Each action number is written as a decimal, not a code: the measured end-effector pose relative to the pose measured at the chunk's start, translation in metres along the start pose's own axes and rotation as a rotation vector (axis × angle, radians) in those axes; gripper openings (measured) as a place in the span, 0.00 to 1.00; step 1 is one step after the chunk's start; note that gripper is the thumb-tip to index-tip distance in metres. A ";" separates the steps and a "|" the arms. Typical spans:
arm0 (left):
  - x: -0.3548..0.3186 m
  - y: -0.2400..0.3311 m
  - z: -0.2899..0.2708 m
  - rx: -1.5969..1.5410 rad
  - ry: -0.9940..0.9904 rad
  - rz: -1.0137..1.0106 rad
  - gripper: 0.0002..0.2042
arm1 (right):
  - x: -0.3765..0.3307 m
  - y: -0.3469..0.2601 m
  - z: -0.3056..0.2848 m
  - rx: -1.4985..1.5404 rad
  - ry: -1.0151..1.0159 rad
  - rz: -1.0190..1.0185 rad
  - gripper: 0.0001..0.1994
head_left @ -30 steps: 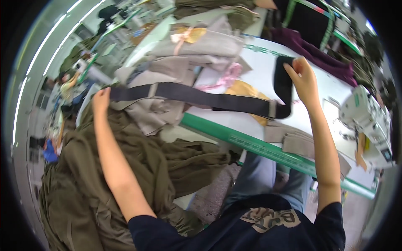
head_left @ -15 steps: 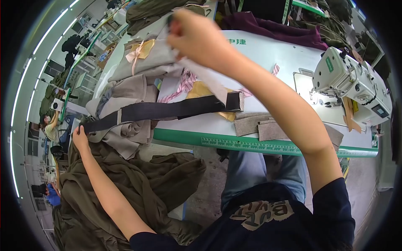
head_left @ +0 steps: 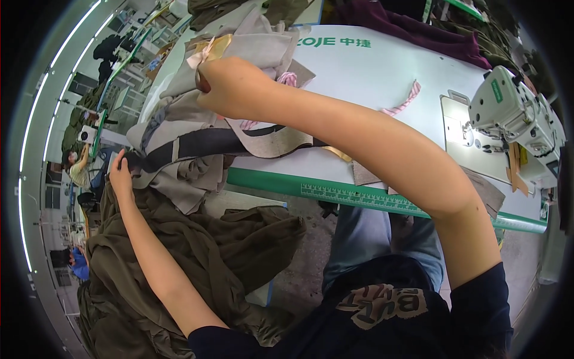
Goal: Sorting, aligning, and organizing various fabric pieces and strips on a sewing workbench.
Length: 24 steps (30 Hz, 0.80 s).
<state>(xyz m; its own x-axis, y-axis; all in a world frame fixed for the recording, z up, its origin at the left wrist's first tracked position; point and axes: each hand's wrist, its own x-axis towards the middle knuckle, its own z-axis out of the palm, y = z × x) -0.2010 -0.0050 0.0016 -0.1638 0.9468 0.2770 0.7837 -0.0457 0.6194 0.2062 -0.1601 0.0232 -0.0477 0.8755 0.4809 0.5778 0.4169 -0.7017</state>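
Note:
A long black fabric band (head_left: 206, 146) runs across grey cloth and onto the sewing table, crossed by a narrow pale loop near its left part. At its left end, my left hand (head_left: 122, 173) pinches the fabric between thumb and fingers. My right hand (head_left: 236, 90) is closed above the band, its fingertips partly hidden. A dark bit shows in its fingers, too small to name. From beneath that wrist a grey fabric strip (head_left: 272, 143) curls over the black band; its upper end goes out of sight behind the hand.
A white sewing machine (head_left: 508, 110) stands at the right of the green-edged table (head_left: 359, 200). Grey garments (head_left: 179, 110) are heaped at the left, dark olive cloth (head_left: 197, 251) below. A pink striped strip (head_left: 403, 99) and purple cloth (head_left: 418, 30) lie farther back.
My right hand has swept down and left, bringing the grey strip into a curl over the band. My left hand keeps its place at the band's end. The view has shifted slightly.

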 end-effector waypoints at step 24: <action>-0.178 0.184 0.100 -0.121 -0.243 0.637 0.18 | -0.051 0.029 -0.098 0.168 0.135 0.233 0.14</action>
<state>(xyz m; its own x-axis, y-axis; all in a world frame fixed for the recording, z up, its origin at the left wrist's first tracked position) 0.0327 -0.1502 -0.0070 0.4564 0.7677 0.4499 0.6080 -0.6382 0.4722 0.3048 -0.2163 0.0299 0.1850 0.9165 0.3547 0.4169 0.2537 -0.8728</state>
